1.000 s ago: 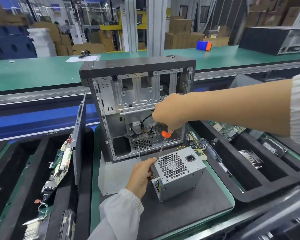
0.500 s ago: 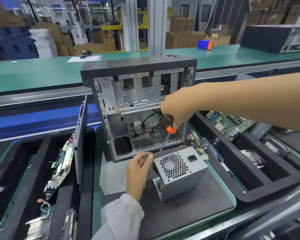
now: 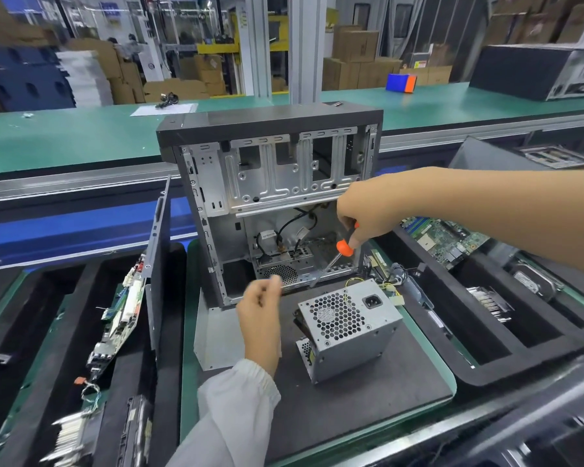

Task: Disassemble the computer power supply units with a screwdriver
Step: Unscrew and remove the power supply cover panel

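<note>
head view: right hand (image 3: pixel 368 210) grips screwdriver (image 3: pixel 338 254) above power supply (image 3: pixel 348 328); left hand (image 3: pixel 262 308) loosely curled, blurred, holding nothing visible.

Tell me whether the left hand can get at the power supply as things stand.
Probably yes. The left hand hovers just left of the power supply with nothing between them, and the screwdriver in the right hand is lifted above it, out of the way.

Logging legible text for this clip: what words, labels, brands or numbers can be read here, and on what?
None can be read.
Fan sticker on the power supply: blurred.
White tag on the cable inside the case: too small.
Motherboard markings: too small.
Yellow label on a far carton: blurred.
</note>
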